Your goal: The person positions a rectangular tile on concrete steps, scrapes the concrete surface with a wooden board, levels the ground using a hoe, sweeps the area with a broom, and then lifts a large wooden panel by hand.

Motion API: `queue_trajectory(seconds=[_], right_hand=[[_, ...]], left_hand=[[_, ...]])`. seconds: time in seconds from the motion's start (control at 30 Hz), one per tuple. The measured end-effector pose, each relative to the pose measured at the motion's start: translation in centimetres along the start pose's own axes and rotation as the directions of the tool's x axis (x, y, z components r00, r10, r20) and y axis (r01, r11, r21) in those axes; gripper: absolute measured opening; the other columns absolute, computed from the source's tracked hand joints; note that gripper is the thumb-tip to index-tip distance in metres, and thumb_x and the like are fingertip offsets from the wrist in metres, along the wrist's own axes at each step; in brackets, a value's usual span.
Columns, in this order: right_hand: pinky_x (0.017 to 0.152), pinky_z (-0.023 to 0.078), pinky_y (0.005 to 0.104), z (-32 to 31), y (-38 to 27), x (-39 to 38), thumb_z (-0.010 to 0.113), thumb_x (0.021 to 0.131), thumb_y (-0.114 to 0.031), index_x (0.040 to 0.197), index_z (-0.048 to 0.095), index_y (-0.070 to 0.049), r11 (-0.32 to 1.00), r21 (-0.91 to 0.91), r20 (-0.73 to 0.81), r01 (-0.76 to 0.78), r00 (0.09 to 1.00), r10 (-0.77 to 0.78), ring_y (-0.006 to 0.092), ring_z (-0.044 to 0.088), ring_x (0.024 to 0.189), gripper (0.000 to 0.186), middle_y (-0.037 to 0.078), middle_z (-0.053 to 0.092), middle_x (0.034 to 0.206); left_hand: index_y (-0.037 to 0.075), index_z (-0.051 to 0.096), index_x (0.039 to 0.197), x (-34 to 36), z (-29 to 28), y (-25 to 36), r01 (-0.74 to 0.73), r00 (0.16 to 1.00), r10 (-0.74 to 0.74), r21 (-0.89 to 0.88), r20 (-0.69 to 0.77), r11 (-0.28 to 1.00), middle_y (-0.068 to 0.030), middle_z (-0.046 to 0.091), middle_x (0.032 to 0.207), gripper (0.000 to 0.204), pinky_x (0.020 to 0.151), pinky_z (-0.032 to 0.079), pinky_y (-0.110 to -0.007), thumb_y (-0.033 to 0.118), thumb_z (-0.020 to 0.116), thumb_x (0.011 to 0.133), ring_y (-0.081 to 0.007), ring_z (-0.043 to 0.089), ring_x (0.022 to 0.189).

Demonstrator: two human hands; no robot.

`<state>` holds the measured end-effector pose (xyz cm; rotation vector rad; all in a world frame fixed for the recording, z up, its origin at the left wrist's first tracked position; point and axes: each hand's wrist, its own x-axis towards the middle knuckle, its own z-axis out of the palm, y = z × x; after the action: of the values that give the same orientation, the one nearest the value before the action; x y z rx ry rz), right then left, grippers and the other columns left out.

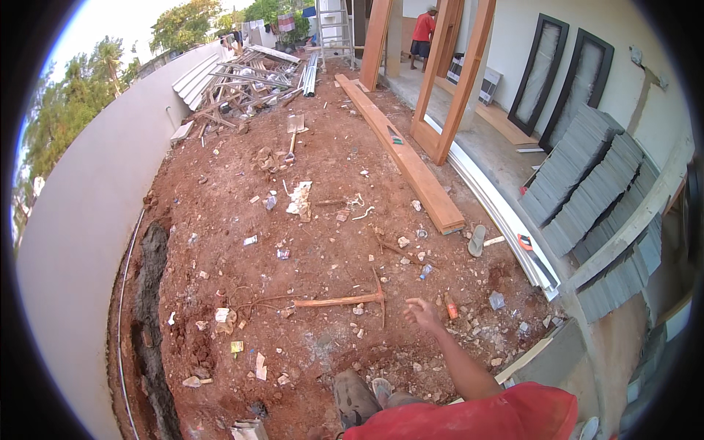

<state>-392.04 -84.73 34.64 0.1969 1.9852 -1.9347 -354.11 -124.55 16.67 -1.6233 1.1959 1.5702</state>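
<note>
My right hand (423,314) reaches out over the red soil, its fingers apart and holding nothing. Just left of it a pickaxe (337,301) lies flat on the dirt, its wooden handle pointing left and its thin metal head near my fingers. Hand and pickaxe look apart. An orange-red bottle (451,308) rests on the ground to the right of my hand. Only a sliver of my left hand (318,433) shows at the lower edge, beside my trouser leg; its fingers are hidden.
A trench of wet grey mortar (152,293) runs along the left wall. Ahead lie a shovel (294,139), a scrap pile (249,81) and long timber planks (411,161). Stacked grey tiles (587,176) and a handsaw (535,257) are on the right. Someone in red (423,33) stands far back.
</note>
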Motion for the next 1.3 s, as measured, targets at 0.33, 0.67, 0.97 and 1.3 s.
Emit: queue_trajectory(seconds=[0.33, 0.67, 0.97, 1.3], right_hand=[[0.085, 0.053, 0.0395, 3.2, -4.9, 32.8, 0.062, 0.089, -0.027, 0.111, 0.069, -0.010, 0.741, -0.671, 0.032, -0.019, 0.998, 0.055, 0.0280, 0.070, 0.091, 0.029, 0.014, 0.073, 0.098], [0.074, 0.054, 0.0359, -1.0, -5.6, 27.3, 0.063, 0.092, -0.028, 0.111, 0.068, -0.008, 0.422, -0.258, -0.260, -0.869, 0.483, 0.836, 0.0232, 0.069, 0.083, 0.029, 0.013, 0.072, 0.096], [0.063, 0.054, 0.0328, -1.8, -13.6, 61.5, 0.062, 0.095, -0.025, 0.114, 0.065, -0.007, 0.495, -0.097, -0.343, -0.863, 0.496, 0.797, 0.0191, 0.068, 0.074, 0.027, 0.011, 0.071, 0.092], [0.061, 0.053, 0.0285, 1.4, -58.8, 124.8, 0.052, 0.097, -0.009, 0.118, 0.061, -0.003, 0.988, -0.155, -0.182, 0.022, 0.982, -0.050, 0.0141, 0.063, 0.069, 0.024, 0.007, 0.067, 0.087]], left_hand=[[0.003, 0.063, 0.108, -1.9, 5.6, 33.3, -0.362, 0.932, 0.363, 0.087, 0.006, 0.928, -0.0145, 0.070, 0.091, 0.028, 0.064, 0.054, -0.043, 0.024, 0.064, 0.090, -0.0284, 0.067, 0.074], [0.018, 0.066, 0.109, -12.2, 34.1, 86.1, -0.679, 0.471, 0.802, 0.731, 0.367, 0.063, -0.0163, 0.071, 0.097, 0.024, 0.083, 0.052, -0.048, 0.024, 0.055, 0.089, -0.0348, 0.068, 0.095], [0.013, 0.061, 0.111, -41.9, 58.9, 115.1, -0.805, -0.555, 0.502, -0.274, 0.664, -0.526, -0.0113, 0.060, 0.116, 0.027, 0.074, 0.053, -0.040, 0.009, 0.063, 0.084, -0.0312, 0.065, 0.090], [0.017, 0.067, 0.092, -44.2, 56.8, 152.7, -0.803, -0.496, 0.637, -0.034, 0.590, -0.595, -0.0030, 0.062, 0.109, 0.026, 0.057, 0.053, -0.029, 0.000, 0.072, 0.072, -0.0148, 0.067, 0.072]])
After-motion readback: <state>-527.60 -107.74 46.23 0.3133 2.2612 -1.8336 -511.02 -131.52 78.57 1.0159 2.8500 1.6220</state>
